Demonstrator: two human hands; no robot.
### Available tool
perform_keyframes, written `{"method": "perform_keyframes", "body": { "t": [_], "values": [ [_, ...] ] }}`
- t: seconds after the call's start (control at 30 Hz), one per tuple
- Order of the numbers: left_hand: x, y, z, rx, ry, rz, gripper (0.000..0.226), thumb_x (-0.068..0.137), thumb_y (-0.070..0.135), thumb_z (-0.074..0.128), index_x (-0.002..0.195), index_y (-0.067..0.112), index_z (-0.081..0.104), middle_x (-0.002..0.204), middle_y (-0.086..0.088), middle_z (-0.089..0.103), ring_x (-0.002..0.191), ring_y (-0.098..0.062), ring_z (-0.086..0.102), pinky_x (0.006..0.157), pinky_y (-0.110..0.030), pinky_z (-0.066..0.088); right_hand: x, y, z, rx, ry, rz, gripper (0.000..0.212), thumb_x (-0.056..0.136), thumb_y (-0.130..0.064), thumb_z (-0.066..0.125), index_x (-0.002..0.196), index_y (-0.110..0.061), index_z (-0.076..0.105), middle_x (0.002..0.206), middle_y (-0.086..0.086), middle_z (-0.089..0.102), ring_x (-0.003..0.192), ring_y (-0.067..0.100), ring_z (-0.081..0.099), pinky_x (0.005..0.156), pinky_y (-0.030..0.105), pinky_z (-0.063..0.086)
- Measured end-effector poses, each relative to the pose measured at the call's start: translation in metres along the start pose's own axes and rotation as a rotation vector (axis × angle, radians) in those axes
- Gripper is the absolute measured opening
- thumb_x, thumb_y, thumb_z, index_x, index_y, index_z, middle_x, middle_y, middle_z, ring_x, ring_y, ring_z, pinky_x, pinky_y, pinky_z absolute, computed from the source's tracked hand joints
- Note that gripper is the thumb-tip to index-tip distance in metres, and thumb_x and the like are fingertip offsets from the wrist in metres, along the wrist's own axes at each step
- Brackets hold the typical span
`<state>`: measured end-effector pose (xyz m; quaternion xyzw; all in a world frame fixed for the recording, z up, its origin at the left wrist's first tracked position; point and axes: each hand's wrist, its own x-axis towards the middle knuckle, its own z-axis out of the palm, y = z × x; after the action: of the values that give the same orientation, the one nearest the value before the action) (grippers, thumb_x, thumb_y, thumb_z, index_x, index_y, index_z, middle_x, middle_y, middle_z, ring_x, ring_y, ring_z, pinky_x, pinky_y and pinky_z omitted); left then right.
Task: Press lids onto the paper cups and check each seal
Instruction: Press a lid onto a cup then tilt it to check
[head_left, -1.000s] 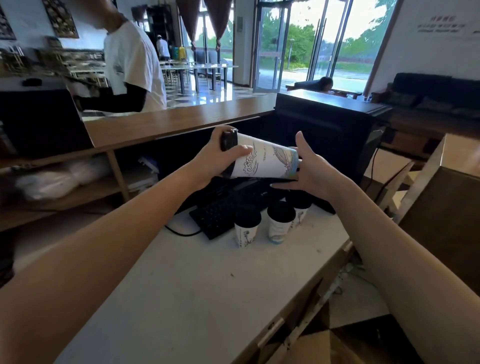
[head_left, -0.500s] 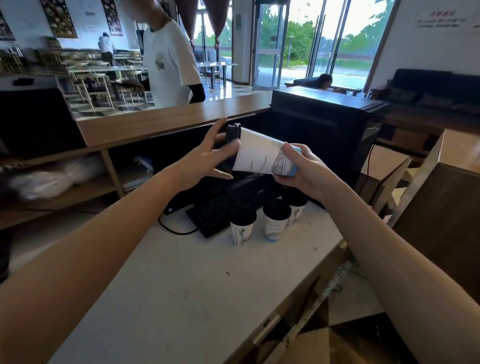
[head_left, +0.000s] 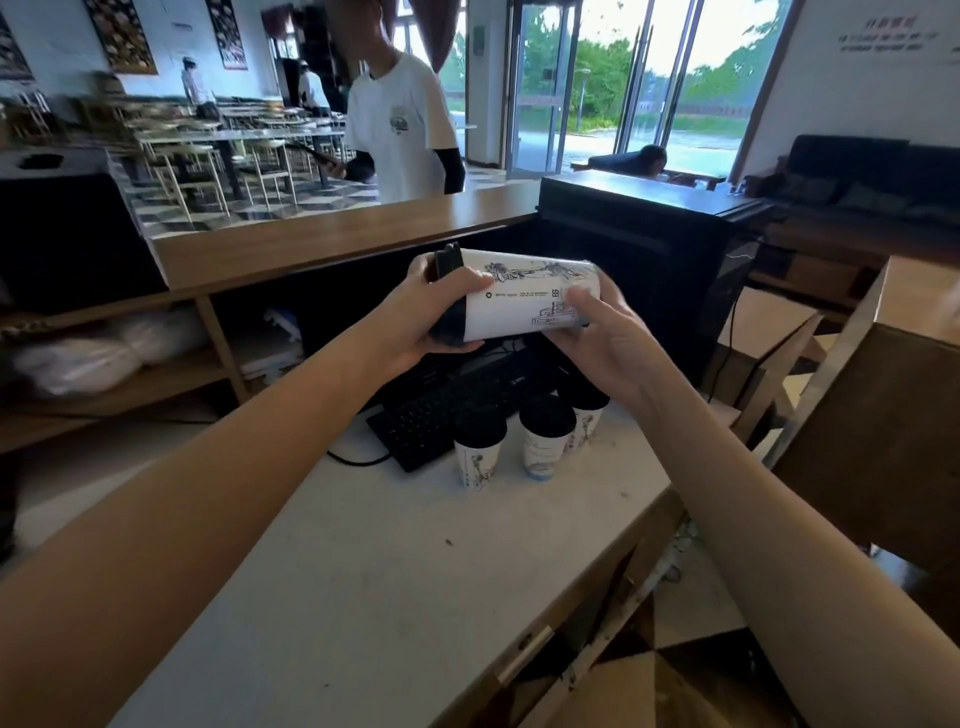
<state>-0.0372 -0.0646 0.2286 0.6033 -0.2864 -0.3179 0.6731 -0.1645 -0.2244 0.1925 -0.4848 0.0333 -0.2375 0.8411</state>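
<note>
Hands: left (head_left: 415, 325), right (head_left: 605, 338) grip sideways lidded cup (head_left: 519, 296) above counter (head_left: 363, 597).

1. Left hand (head_left: 415, 322) grips the black lid (head_left: 449, 296) end of a sideways paper cup (head_left: 524, 296); right hand (head_left: 608, 338) holds its base.
2. Three lidded cups (head_left: 545, 436) stand on the white table (head_left: 363, 597), touching the keyboard (head_left: 441, 410).

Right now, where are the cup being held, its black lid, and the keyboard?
held cup (head_left: 524, 299): head view, on its white printed side wall.
black lid (head_left: 451, 317): head view, on the lid's rim at the cup's left end.
keyboard (head_left: 441, 415): head view, on its keys.
</note>
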Motion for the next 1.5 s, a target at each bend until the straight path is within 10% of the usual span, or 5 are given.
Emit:
{"method": "perform_keyframes", "body": {
  "t": [0.23,0.5,0.87,1.27,1.5],
  "values": [
    [-0.019,-0.037,-0.002,0.078,0.040,0.309,0.056,0.074,0.020,0.073,0.115,0.030,0.037,0.113,0.006,0.053,0.102,-0.008,0.059,0.081,-0.026,0.055,-0.003,0.025,0.024,0.262,-0.012,-0.016,0.045,0.080,-0.026,0.059,0.121,-0.008,0.053,0.110,0.007,0.068,0.113,0.021,0.059,0.107,0.037,0.042],
    [0.006,-0.061,-0.021,0.691,-0.028,0.323,0.074,0.070,0.029,0.079,0.132,0.019,0.041,0.126,0.005,0.054,0.113,-0.010,0.054,0.092,-0.022,0.047,0.014,0.012,0.023,-0.463,0.073,-0.057,0.042,0.081,-0.013,0.068,0.119,-0.003,0.054,0.113,0.013,0.065,0.105,0.027,0.064,0.095,0.044,0.052],
    [0.072,-0.076,0.002,0.730,0.081,0.162,0.072,0.069,0.031,0.079,0.129,0.014,0.043,0.108,0.006,0.052,0.096,-0.009,0.051,0.069,-0.013,0.039,0.057,0.017,0.011,-0.892,0.178,-0.021,0.058,0.067,-0.033,0.077,0.115,-0.012,0.053,0.111,0.010,0.065,0.099,0.024,0.064,0.085,0.058,0.052],
    [0.091,-0.108,0.014,0.762,0.136,0.073,0.067,0.069,0.032,0.079,0.124,0.014,0.046,0.112,0.002,0.057,0.094,-0.011,0.052,0.074,-0.023,0.040,0.078,0.017,-0.013,-0.931,0.117,0.167,0.059,0.074,-0.028,0.076,0.119,-0.017,0.040,0.113,0.004,0.058,0.106,0.021,0.061,0.091,0.042,0.053],
    [0.085,-0.107,0.024,0.777,0.164,0.027,0.065,0.069,0.035,0.078,0.123,0.013,0.047,0.115,-0.001,0.058,0.094,-0.013,0.054,0.073,-0.025,0.040,0.084,0.016,-0.002,-1.316,0.259,0.052,0.069,0.073,-0.048,0.072,0.120,-0.008,0.043,0.107,0.005,0.051,0.089,0.017,0.054,0.058,0.021,0.047]
  ]
}}
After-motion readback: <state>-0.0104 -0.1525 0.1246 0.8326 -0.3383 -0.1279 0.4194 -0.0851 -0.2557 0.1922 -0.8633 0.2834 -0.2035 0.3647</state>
